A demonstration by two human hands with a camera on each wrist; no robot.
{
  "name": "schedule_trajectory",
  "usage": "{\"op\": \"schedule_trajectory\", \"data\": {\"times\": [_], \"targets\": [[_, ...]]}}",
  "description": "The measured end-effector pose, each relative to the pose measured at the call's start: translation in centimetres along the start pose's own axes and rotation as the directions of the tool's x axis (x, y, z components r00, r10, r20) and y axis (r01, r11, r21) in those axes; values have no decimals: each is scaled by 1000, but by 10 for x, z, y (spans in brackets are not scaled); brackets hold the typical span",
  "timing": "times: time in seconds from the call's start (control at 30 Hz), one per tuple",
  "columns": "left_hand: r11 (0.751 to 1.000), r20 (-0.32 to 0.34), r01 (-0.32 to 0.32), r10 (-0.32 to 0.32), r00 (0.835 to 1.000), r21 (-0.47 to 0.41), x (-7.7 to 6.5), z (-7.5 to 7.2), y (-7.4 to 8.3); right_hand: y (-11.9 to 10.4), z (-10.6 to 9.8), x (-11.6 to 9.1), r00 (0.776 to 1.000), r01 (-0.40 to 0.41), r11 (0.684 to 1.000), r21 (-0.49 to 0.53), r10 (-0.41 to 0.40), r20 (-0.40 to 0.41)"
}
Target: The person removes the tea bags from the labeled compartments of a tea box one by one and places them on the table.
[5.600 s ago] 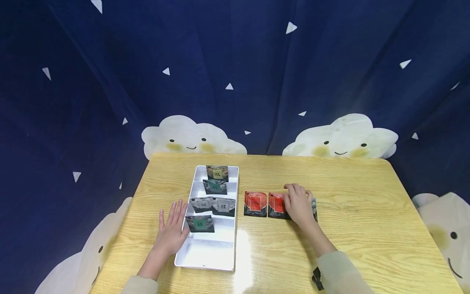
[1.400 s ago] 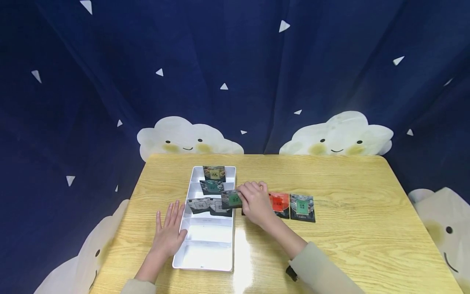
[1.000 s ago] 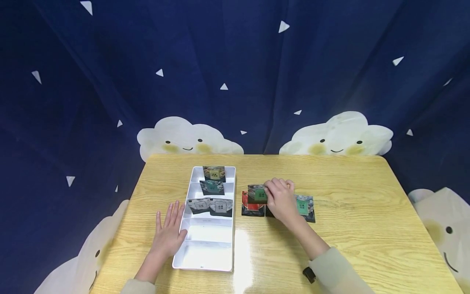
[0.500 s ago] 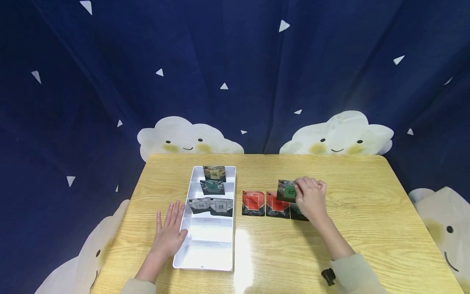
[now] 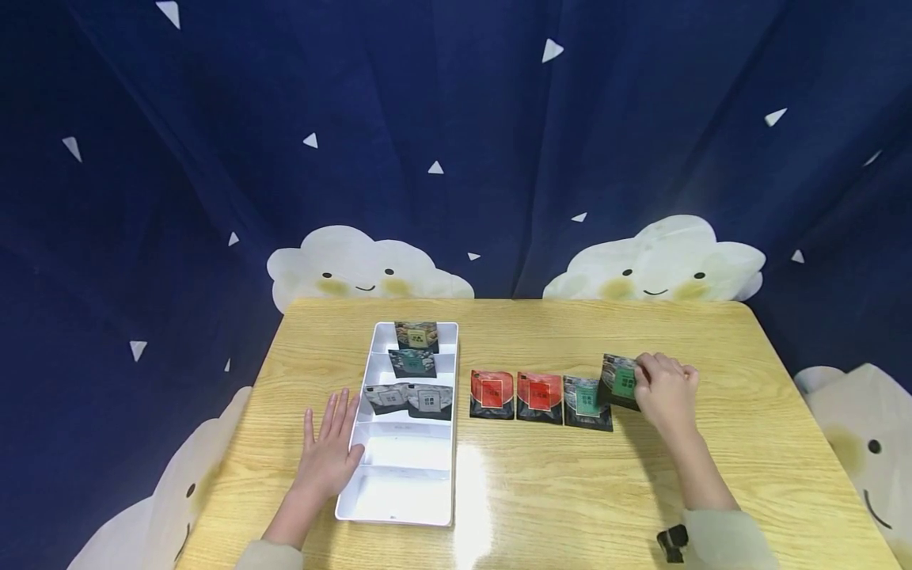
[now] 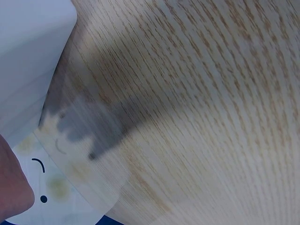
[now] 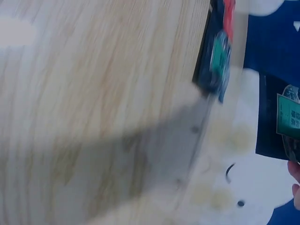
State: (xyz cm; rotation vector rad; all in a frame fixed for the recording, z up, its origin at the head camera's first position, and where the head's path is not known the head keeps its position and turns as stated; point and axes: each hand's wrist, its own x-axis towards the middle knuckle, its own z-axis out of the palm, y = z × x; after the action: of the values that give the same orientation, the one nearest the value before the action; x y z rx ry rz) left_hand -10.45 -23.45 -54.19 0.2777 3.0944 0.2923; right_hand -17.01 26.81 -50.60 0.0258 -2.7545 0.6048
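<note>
My right hand [image 5: 666, 388] pinches a dark sachet with a green label [image 5: 618, 381] by its right edge, raised at the right end of a row of sachets. In the right wrist view the held sachet [image 7: 272, 117] shows at the right edge with a fingertip below it. The row on the table has two red sachets [image 5: 492, 394] and a teal-labelled sachet [image 5: 587, 404]. My left hand [image 5: 328, 455] lies with straight fingers along the left side of a white divided tray [image 5: 402, 497].
Toward the back, the tray's compartments hold a sachet with a yellow label [image 5: 416, 336], a teal one [image 5: 413, 363] and two grey ones [image 5: 430, 402]. All stand on a wooden table [image 5: 541, 499], with a dark cloud-print curtain [image 5: 499, 119] behind.
The green-labelled sachet stood in the tray's fourth compartment in the oldest frame. My right hand has carried it rightward over the row to its right end. The left hand stays by the tray.
</note>
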Motion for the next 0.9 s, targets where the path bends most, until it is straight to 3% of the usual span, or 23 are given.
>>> {"op": "schedule_trajectory", "data": {"times": [0.27,0.53,0.9], "targets": [[1000,-16,-5,5,1000,-8,0,1,0,30,-5,-7,994,-68,996,-52,72,86],[1000,-11,-4,4,1000,1,0,0,0,51,12,-13,974,-71,992,-103,91,208],[1000,13,8,-9,1000,18,1,-1,1,68,44,-21,977,-93,983,-158,121,173]]}}
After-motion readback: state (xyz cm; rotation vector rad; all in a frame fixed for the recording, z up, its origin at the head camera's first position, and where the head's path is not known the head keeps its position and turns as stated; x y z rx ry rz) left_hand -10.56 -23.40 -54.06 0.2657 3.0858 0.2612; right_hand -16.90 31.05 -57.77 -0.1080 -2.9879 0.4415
